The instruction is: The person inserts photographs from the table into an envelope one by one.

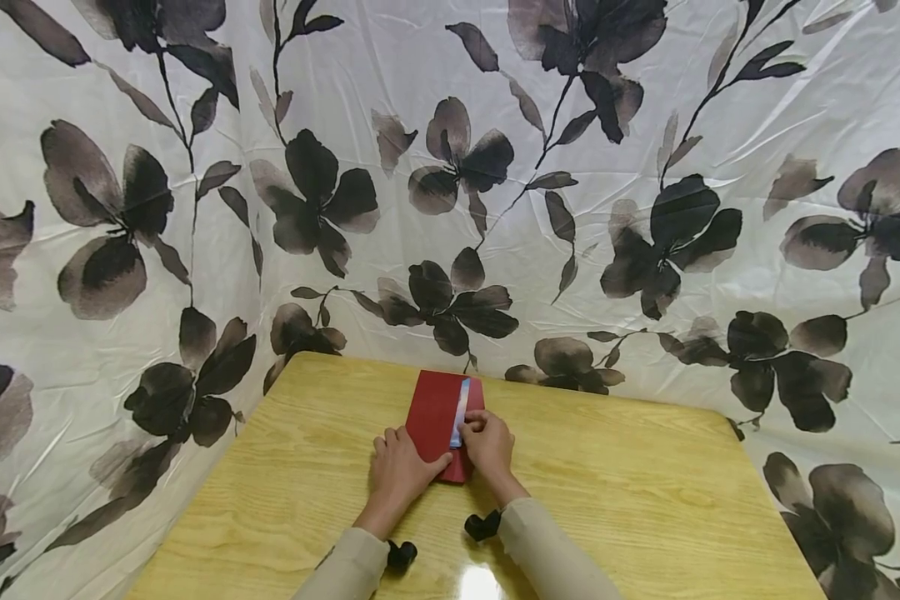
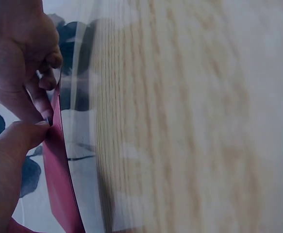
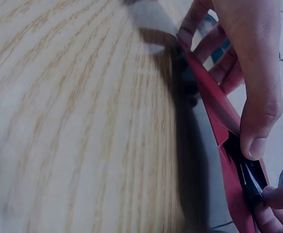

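A red envelope-like folder (image 1: 433, 412) lies on the table, its long opening facing right. A slim light-blue and white slip (image 1: 461, 412) shows along that opening; its exact kind is unclear. My left hand (image 1: 401, 471) grips the folder's left side and near end, with the thumb on top by the opening. In the right wrist view that thumb rests beside the dark inside of the folder (image 3: 210, 94). My right hand (image 1: 489, 442) pinches the slip's right edge with thumb and forefinger. In the left wrist view, the right hand (image 2: 24, 63) partly hides the folder's far end.
The yellow wood-grain table (image 1: 630, 500) extends on both sides of the folder. A floral cloth (image 1: 555, 208) hangs behind the table and at its sides. Black wrist devices (image 1: 483, 525) are by both cuffs.
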`<state>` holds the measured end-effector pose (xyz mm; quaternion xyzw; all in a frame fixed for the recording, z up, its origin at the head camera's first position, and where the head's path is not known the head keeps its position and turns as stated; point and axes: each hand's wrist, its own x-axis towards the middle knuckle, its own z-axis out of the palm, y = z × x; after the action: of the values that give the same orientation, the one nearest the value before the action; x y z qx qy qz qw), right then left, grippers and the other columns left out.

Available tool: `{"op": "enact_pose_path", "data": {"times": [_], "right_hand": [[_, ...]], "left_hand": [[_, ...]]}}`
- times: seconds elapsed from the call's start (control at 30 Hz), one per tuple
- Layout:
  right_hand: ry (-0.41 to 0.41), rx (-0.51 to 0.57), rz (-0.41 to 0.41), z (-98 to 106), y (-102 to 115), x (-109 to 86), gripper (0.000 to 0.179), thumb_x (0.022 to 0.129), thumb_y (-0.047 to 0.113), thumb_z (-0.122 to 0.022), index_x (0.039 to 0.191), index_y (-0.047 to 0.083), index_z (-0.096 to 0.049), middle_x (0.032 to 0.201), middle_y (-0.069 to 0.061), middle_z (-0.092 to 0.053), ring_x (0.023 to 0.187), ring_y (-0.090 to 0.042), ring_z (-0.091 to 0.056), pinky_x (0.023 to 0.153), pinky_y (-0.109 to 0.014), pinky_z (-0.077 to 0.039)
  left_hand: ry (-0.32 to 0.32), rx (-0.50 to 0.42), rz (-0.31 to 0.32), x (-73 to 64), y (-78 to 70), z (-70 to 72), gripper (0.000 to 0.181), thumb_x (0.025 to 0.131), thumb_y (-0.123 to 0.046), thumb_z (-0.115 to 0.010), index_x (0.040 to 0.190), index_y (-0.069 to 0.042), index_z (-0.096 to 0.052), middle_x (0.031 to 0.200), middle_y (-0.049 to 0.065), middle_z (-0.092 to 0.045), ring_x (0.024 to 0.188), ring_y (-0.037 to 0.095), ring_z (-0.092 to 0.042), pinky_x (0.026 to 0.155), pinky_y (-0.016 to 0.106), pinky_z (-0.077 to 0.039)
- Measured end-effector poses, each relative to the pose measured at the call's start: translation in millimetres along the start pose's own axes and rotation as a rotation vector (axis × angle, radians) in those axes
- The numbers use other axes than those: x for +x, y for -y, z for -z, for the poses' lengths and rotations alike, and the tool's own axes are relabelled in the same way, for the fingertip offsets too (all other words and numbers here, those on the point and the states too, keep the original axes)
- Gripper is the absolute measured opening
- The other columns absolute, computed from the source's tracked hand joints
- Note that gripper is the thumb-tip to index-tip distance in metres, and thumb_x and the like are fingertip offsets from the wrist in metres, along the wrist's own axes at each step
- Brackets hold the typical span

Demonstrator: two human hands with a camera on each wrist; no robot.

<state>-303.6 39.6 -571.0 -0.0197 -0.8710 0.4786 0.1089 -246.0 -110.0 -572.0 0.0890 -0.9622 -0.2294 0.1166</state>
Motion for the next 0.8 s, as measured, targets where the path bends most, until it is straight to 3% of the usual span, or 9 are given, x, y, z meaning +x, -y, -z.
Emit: {"op": "enact_pose_path", "data": {"times": [0.4, 0.8], "right_hand": [[-0.041, -0.036, 0.065, -9.4, -5.2, -4.1, 0.010, 0.093, 0.012, -0.084, 0.102, 0.007, -0.082, 0.078, 0.001, -0.075, 0.085, -0.027, -0.069, 0.095, -0.055, -0.039], [-0.014, -0.026, 0.072, -11.5, -8.3, -4.7, 0.010, 0.093, 0.009, -0.083, 0.103, 0.007, -0.082, 0.080, -0.001, -0.075, 0.085, -0.027, -0.070, 0.095, -0.056, -0.037]], "left_hand": [[-0.016, -0.001, -0.005, -2.2, 2.3, -1.6, 0.097, 0.076, -0.068, -0.087, 0.126, 0.011, -0.060, 0.109, 0.022, -0.059, 0.099, 0.039, -0.054, 0.081, 0.054, -0.053], [-0.030, -0.009, -0.006, -3.2, -0.4, -0.7, 0.096, 0.075, -0.066, -0.088, 0.123, 0.012, -0.061, 0.108, 0.024, -0.059, 0.099, 0.040, -0.053, 0.082, 0.055, -0.052]]}}
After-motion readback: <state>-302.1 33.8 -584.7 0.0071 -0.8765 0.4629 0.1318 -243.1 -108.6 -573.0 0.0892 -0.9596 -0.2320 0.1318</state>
